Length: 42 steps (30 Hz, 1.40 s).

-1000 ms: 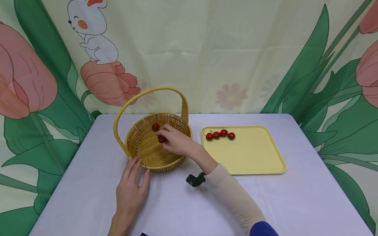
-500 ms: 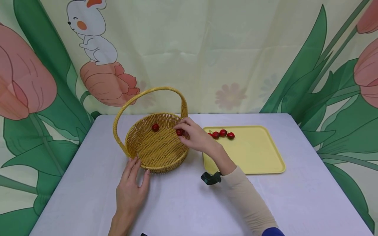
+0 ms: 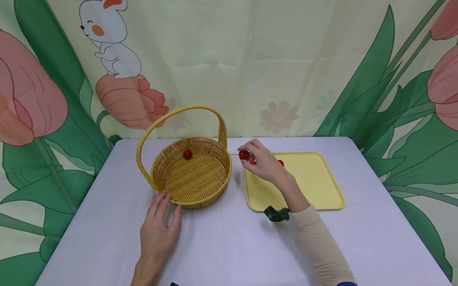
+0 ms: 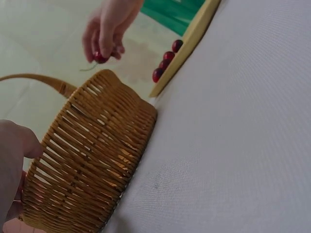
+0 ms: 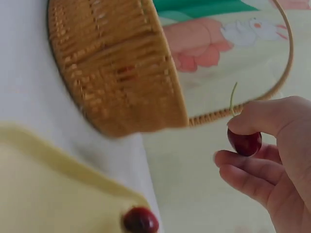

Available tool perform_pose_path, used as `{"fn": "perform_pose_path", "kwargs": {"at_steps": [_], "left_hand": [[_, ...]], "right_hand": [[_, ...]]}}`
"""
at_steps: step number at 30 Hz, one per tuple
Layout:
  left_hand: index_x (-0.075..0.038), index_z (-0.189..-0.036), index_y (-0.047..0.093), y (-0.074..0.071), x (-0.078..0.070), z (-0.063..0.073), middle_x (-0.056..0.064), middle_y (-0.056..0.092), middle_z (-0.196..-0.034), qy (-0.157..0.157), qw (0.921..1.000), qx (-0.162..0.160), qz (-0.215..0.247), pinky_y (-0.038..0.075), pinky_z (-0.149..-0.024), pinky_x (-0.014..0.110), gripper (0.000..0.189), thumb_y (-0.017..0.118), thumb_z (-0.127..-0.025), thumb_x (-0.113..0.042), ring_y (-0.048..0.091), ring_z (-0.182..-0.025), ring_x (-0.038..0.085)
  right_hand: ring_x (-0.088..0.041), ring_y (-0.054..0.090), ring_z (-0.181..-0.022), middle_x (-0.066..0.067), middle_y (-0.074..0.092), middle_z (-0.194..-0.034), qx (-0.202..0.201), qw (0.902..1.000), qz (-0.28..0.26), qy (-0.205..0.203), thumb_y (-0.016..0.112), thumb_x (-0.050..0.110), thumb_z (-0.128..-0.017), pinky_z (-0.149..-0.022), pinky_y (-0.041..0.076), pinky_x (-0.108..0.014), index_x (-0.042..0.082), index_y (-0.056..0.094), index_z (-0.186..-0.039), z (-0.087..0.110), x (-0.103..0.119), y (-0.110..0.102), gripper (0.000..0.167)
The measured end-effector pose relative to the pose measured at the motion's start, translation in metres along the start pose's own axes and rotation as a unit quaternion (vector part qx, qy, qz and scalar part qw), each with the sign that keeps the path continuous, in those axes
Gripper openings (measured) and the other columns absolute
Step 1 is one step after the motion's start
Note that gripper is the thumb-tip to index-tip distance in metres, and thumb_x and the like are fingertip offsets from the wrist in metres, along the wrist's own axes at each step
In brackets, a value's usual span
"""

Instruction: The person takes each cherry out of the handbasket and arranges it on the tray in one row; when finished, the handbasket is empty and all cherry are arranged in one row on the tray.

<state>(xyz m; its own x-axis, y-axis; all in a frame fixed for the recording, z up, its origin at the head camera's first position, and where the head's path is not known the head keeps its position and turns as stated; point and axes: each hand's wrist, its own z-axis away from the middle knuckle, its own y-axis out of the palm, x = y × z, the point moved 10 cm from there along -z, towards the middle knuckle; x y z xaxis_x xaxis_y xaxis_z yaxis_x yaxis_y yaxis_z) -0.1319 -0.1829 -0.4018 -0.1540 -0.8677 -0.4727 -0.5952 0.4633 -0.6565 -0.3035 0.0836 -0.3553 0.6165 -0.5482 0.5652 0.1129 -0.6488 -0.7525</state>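
A dark red cherry [image 3: 243, 155] with a green stem is pinched between thumb and fingers of my right hand [image 3: 262, 161], in the air between the basket and the tray. My left hand [image 3: 159, 230] rests with fairly straight fingers against the front-left rim of the woven basket [image 3: 193, 204], which has a tall arched handle. Inside the basket, near its back wall, lies one cherry [image 3: 187, 154]. Several cherries [image 4: 164, 63] sit in a row along the yellow tray [image 3: 304, 186]; in the head view my right hand hides most of them.
A white-clothed table [image 3: 222, 246] carries the basket and tray. Behind it hangs a curtain [image 3: 286, 59] printed with tulips and a rabbit. A black wrist camera [image 3: 276, 213] sticks out from the right wrist, low over the tray's front edge.
My right hand has moved right, out of the basket toward the tray, with the cherry in its fingers. The left hand and the basket have stayed put. One cherry remains inside the basket.
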Motion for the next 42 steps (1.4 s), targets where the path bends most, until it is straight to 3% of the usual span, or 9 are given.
{"fn": "perform_pose_path", "kwargs": {"at_steps": [4, 12, 18, 26, 42], "left_hand": [[0.006, -0.126, 0.065, 0.0, 0.001, 0.0, 0.017, 0.062, -0.135, -0.002, 1.0, 0.002, 0.005, 0.05, -0.099, 0.054, 0.047, 0.076, -0.085, -0.015, 0.054, -0.135, 0.038], [0.005, -0.125, 0.066, -0.003, -0.002, -0.001, 0.016, 0.063, -0.134, 0.01, 0.9998, -0.013, 0.013, 0.05, -0.098, 0.053, 0.047, 0.077, -0.084, -0.013, 0.055, -0.134, 0.038], [0.005, -0.125, 0.066, -0.002, 0.0, 0.0, 0.016, 0.063, -0.135, 0.002, 0.9999, -0.009, 0.014, 0.05, -0.098, 0.054, 0.046, 0.077, -0.084, -0.013, 0.054, -0.135, 0.038], [0.005, -0.125, 0.066, -0.001, 0.0, 0.001, 0.015, 0.063, -0.135, 0.003, 0.9998, -0.011, 0.015, 0.052, -0.097, 0.053, 0.046, 0.077, -0.084, -0.014, 0.054, -0.134, 0.038], [0.006, -0.125, 0.066, -0.001, 0.0, 0.001, 0.016, 0.063, -0.135, 0.001, 0.9999, -0.009, 0.014, 0.052, -0.097, 0.053, 0.047, 0.077, -0.084, -0.014, 0.054, -0.134, 0.039]], "right_hand": [[-0.018, 0.062, -0.087, -0.009, 0.056, -0.118, -0.015, 0.999, 0.028, 0.03, 0.068, 0.009, -0.093, -0.074, 0.058, -0.033, 0.007, 0.065, -0.125, 0.01, -0.023, -0.016, 0.033], [-0.022, 0.058, -0.087, -0.012, 0.054, -0.119, -0.036, 0.9941, 0.044, 0.093, 0.066, 0.007, -0.092, -0.076, 0.055, -0.036, 0.003, 0.063, -0.126, 0.031, -0.07, -0.041, 0.035], [-0.026, 0.059, -0.09, -0.016, 0.053, -0.121, -0.034, 0.9884, 0.052, 0.139, 0.064, 0.007, -0.093, -0.078, 0.054, -0.037, 0.0, 0.061, -0.129, 0.046, -0.108, -0.048, 0.037], [-0.029, 0.057, -0.094, -0.019, 0.054, -0.122, -0.022, 0.9733, 0.076, 0.215, 0.063, 0.012, -0.095, -0.081, 0.051, -0.039, -0.001, 0.057, -0.134, 0.066, -0.153, -0.05, 0.041], [-0.031, 0.055, -0.095, -0.024, 0.056, -0.121, 0.033, 0.9631, 0.095, 0.25, 0.063, 0.014, -0.096, -0.083, 0.05, -0.04, -0.006, 0.054, -0.134, 0.076, -0.173, -0.039, 0.044]]}}
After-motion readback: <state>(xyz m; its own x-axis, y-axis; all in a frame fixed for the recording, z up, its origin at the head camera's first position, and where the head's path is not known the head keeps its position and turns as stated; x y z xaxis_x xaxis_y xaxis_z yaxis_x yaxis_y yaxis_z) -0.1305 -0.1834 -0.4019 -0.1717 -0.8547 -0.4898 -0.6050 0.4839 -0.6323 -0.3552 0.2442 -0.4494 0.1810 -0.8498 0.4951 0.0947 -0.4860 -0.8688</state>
